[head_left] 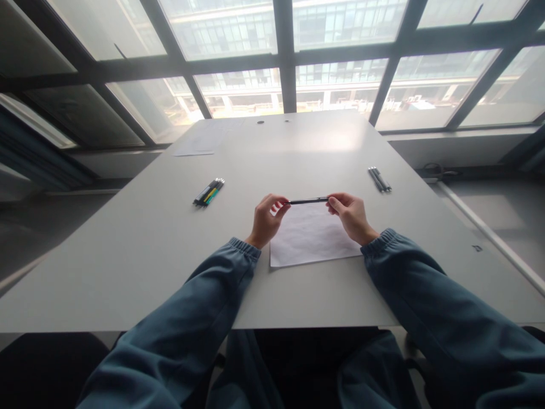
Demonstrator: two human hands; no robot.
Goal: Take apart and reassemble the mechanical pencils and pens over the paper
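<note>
A slim dark pen point(308, 200) is held level above the table, one end in each hand. My left hand point(267, 218) pinches its left end between thumb and fingers. At the other end, my right hand point(349, 215) grips it with thumb and forefinger. Below the hands lies a stack of white paper point(313, 241), its upper part partly hidden by the hands and pen. Left of my left hand, a bundle of several pens point(208, 192) with black, green and yellow bodies rests on the table. Several dark pens point(380, 179) lie side by side beyond my right hand.
The white table point(140, 267) reaches from my lap toward large windows point(238, 91). A flat white sheet point(198, 142) lies at its far left. A small dark mark or object point(477, 248) is near the right edge. A cable point(438, 169) sits off the table's right side.
</note>
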